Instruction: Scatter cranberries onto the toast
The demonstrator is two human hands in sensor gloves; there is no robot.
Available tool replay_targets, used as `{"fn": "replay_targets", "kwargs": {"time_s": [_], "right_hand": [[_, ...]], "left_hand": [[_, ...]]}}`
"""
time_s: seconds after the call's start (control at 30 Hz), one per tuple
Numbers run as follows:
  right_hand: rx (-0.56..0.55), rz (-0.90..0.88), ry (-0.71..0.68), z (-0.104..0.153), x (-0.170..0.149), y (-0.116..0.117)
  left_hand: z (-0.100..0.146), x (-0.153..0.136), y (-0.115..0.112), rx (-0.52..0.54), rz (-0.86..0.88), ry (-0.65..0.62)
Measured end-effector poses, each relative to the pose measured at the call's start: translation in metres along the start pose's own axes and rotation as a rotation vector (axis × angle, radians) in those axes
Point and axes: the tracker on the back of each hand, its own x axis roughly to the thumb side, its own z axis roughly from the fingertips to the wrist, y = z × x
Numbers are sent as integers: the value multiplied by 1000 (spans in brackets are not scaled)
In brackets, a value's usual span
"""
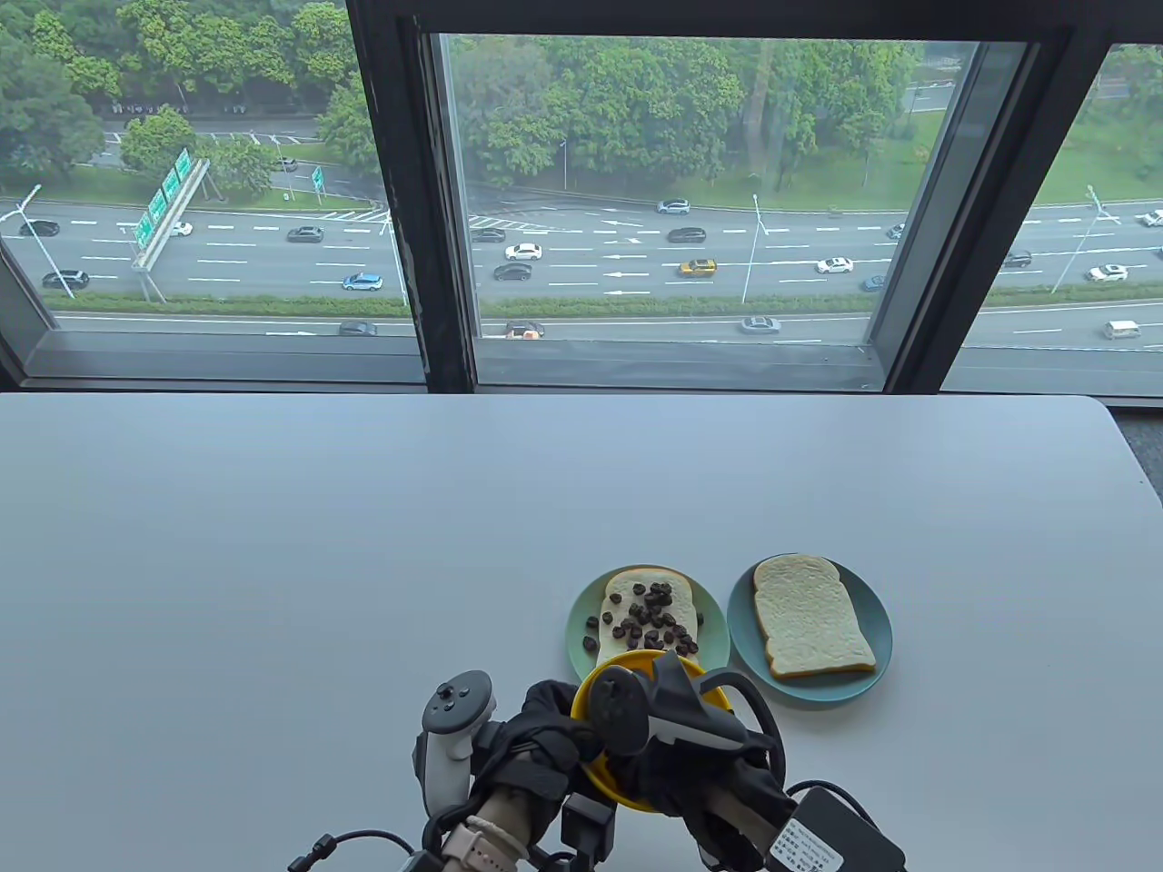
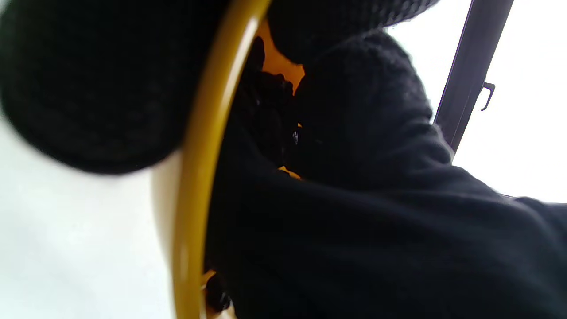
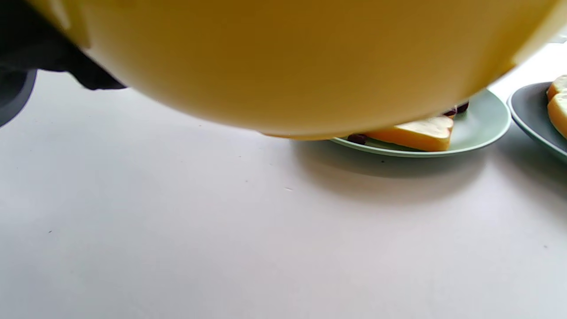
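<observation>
A yellow bowl (image 1: 625, 658) is held near the table's front, just in front of a green plate (image 1: 581, 610). That plate carries a toast slice (image 1: 647, 592) covered with dark cranberries (image 1: 650, 618). My left hand (image 1: 554, 727) grips the bowl's left rim (image 2: 199, 177). My right hand (image 1: 668, 740) reaches into the bowl from the right; its gloved fingers (image 2: 363, 133) lie among dark cranberries (image 2: 266, 102) inside. Whether they pinch any is hidden. The right wrist view shows the bowl's underside (image 3: 288, 66), with the green plate (image 3: 483, 128) and its toast (image 3: 421, 133) behind.
A blue plate (image 1: 868, 618) with a plain toast slice (image 1: 809, 618) stands right of the green plate; its edge also shows in the right wrist view (image 3: 527, 110). The white table (image 1: 273, 563) ends at a window sill behind. Cables trail at the front edge.
</observation>
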Motion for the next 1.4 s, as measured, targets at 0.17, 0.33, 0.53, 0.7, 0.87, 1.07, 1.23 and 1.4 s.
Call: {"fn": "replay_targets", "kwargs": {"time_s": [0.17, 0.33, 0.53, 0.7, 0.87, 1.07, 1.23, 1.4], "right_hand": [[-97, 130, -3, 0, 12, -4], [-114, 129, -18, 2, 12, -2], [-178, 107, -62, 5, 10, -1], [-238, 5, -127, 14, -3, -5], [-255, -67, -135, 19, -21, -14], [-289, -225, -126, 21, -42, -28], [-307, -304, -80, 20, -62, -39], [-326, -352, 36, 11, -97, -43]], "left_hand": [[0, -1, -4, -4, 9, -4], [-3, -3, -5, -14, -19, 15], [-6, -6, -1, -27, -51, 61], [-8, -8, 2, -25, -75, 82], [-11, -9, 2, -44, -58, 90], [-12, -10, 3, -48, -84, 101], [-15, -14, -2, -103, -127, 131], [-18, -17, -8, -144, -147, 147]]}}
